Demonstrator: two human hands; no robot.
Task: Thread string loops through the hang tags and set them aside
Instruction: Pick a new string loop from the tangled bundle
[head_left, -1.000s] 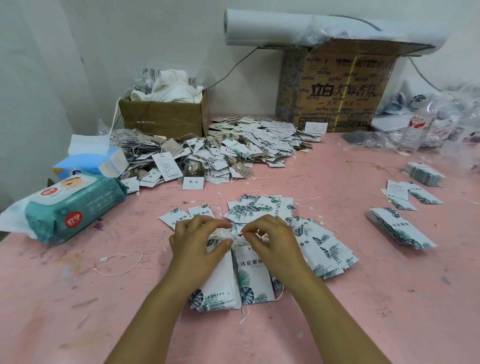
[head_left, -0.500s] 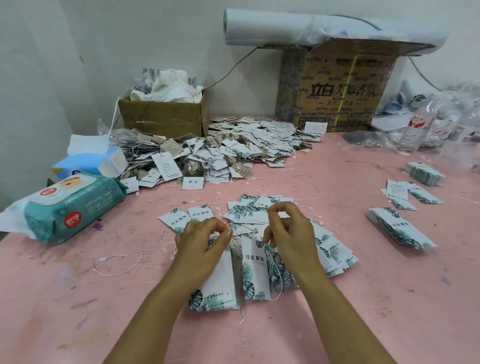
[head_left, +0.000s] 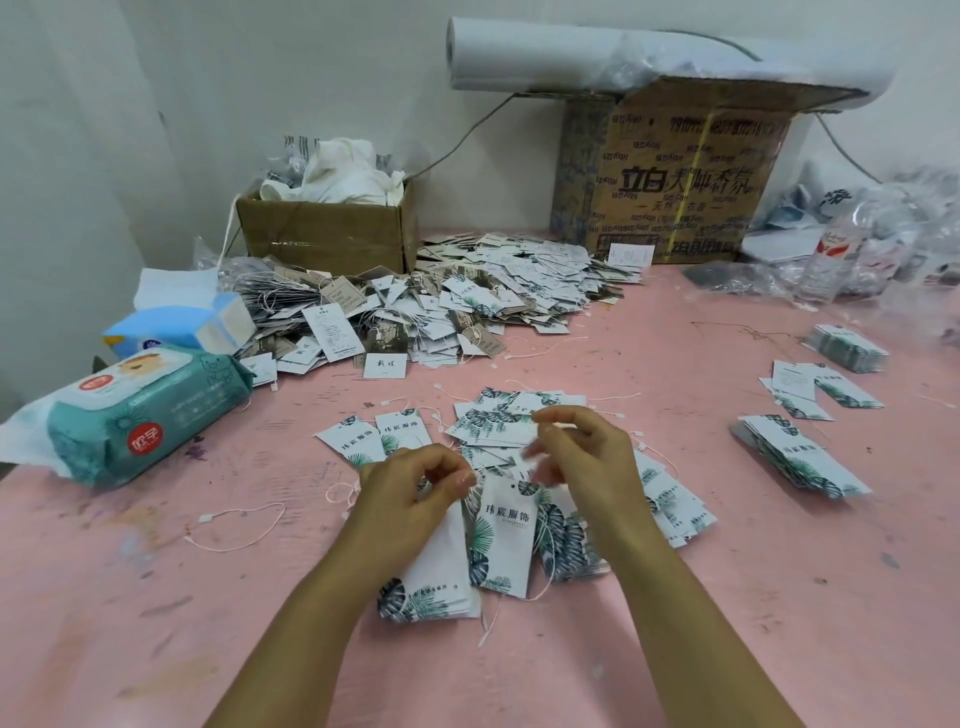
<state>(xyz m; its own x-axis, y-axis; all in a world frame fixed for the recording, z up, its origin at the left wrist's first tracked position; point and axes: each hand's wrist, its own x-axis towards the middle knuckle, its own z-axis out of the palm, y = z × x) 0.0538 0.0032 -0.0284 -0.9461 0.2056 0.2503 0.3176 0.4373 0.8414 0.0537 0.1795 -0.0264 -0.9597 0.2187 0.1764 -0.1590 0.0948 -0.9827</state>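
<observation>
Pink table (head_left: 727, 597). Big heap of finished tags (head_left: 467, 301) at 12 o'clock; small stacks of tags (head_left: 800, 457) at 3 o'clock.

Centre: left hand (head_left: 410, 493) pinches the top of a leaf-print tag (head_left: 501, 540), which lies over a loose pile.

Right hand (head_left: 582, 457) raised just beside it at 1 o'clock, fingers curled; blurred, grip cannot be told.

String (head_left: 540, 551) trails by the tag.

Judged step: pulling the loop through the hole. Next: draw snug, set aside.
</observation>
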